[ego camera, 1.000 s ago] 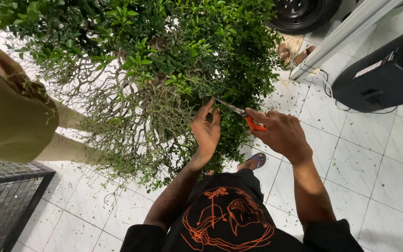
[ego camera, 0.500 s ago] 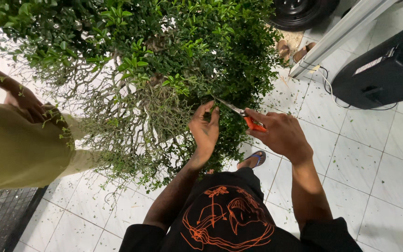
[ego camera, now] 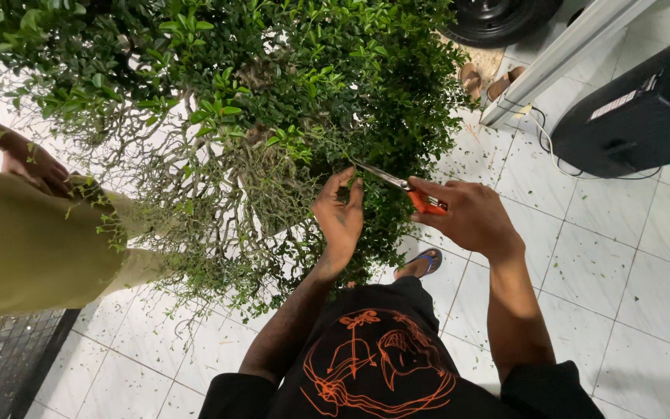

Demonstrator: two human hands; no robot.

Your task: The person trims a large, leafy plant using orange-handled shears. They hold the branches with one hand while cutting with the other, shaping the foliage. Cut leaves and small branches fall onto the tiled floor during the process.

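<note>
Above a white tiled floor (ego camera: 599, 271), the right hand (ego camera: 471, 217) clamps orange-handled metal shears (ego camera: 405, 186), blades pointing left into a dense green small-leaved shrub (ego camera: 273, 93), while the nearer left hand (ego camera: 340, 217), fingers spread apart, touches foliage just below the blade tips.

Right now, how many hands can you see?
3: the left hand by the bush, the right hand holding scissors, another person's hand far left.
</note>
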